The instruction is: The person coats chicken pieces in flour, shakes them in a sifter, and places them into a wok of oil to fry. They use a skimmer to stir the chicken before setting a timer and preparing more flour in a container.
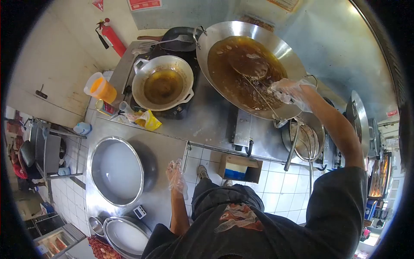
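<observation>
My right hand (pixel 294 93), in a clear plastic glove, reaches over the right side of a large wok (pixel 297 60) filled with brown oil. Its fingers point down and together close to the bubbling surface; what they hold, if anything, I cannot make out. A wire skimmer (pixel 261 96) lies in the oil, its handle running to the wok's near rim. My left hand (pixel 176 178), also gloved, hangs beside the steel table, fingers loosely bent and apart, holding nothing visible. Left of it stands a big metal basin (pixel 141 185) of whitish liquid.
A smaller pan (pixel 187 75) with oil sits left of the wok. Strainers (pixel 308 142) rest over a pot at right. An orange-filled jug (pixel 102 90), a yellow packet (pixel 151 121), a small scale (pixel 139 212) and another basin (pixel 144 235) stand at left. A box (pixel 254 172) sits under the counter.
</observation>
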Available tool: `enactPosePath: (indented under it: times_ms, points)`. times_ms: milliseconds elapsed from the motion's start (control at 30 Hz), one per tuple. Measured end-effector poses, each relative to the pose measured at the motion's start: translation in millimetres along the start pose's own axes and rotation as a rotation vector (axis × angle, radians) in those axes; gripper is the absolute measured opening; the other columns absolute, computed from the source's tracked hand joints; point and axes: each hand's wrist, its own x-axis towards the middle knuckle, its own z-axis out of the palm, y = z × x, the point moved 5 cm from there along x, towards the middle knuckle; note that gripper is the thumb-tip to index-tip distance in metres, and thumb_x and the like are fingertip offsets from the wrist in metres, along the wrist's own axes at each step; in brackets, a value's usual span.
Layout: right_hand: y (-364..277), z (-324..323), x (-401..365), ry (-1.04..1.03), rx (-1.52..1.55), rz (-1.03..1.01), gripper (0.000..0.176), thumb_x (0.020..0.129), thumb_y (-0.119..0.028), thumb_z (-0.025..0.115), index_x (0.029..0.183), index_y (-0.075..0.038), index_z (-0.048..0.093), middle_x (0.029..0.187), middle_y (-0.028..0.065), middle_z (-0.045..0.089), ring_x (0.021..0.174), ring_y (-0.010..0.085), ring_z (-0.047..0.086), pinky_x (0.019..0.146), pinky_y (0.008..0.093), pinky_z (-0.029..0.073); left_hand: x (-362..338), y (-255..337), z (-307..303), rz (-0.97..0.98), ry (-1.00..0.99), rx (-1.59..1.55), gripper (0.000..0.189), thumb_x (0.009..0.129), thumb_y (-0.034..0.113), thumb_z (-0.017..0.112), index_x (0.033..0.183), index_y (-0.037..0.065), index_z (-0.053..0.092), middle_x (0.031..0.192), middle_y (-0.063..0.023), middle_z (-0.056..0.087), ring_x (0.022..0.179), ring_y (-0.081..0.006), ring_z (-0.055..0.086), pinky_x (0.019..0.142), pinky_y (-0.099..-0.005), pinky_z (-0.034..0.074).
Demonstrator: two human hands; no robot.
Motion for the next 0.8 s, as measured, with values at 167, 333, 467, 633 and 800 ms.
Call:
enactPosePath:
  times_ms: [167,333,467,633,800]
  points:
    - [-18,-12,0,0.329,0.144,0.037,0.015,0.094,-0.021,0.051,0.083,-0.012,0.053,0.069,-0.0042,0.049,0.047,0.0085,0.038,0.039,0.0242,0.032,0,14,-18,0.143,0.013,0.069,0.043,0.085,0.03,0.069,0.11,-0.003,0.058,0.1,-0.0098,0.058,0.081,-0.0141,0.05,0.069,-0.0304,0.043]
    - [31,-43,50,0.444,0.433,-0.257,0.017,0.093,-0.026,0.055,0.083,-0.012,0.057,0.068,-0.0016,0.051,0.049,0.012,0.042,0.041,0.0281,0.033,-16,32,-21,0.196,0.08,0.049,0.024,0.086,0.025,0.067,0.088,0.004,0.055,0.073,0.0003,0.047,0.063,-0.0099,0.041,0.053,-0.029,0.036]
    - [41,-54,46,0.488,0.307,-0.123,0.017,0.093,-0.028,0.053,0.089,-0.012,0.059,0.064,-0.0017,0.049,0.05,0.0111,0.043,0.042,0.0276,0.032,-34,41,-19,0.119,0.066,-0.095,0.019,0.087,0.021,0.066,0.081,0.01,0.051,0.067,0.0049,0.04,0.056,-0.0061,0.035,0.046,-0.026,0.029]
    - [76,-76,11,0.545,0.251,-0.128,0.019,0.095,-0.026,0.052,0.09,-0.01,0.06,0.063,0.0006,0.05,0.054,0.0136,0.05,0.046,0.0307,0.038,-41,30,-15,0.095,0.012,-0.131,0.02,0.086,0.018,0.066,0.079,0.011,0.049,0.065,0.0054,0.037,0.053,-0.0046,0.034,0.044,-0.0236,0.027]
    - [93,-84,-71,0.66,-0.234,-0.296,0.013,0.093,-0.018,0.053,0.099,-0.008,0.06,0.075,-0.0005,0.056,0.062,0.0132,0.054,0.055,0.0293,0.048,-77,31,8,0.075,0.04,-0.121,0.016,0.086,0.019,0.067,0.088,0.008,0.056,0.066,0.0043,0.04,0.053,-0.0049,0.036,0.044,-0.024,0.029]
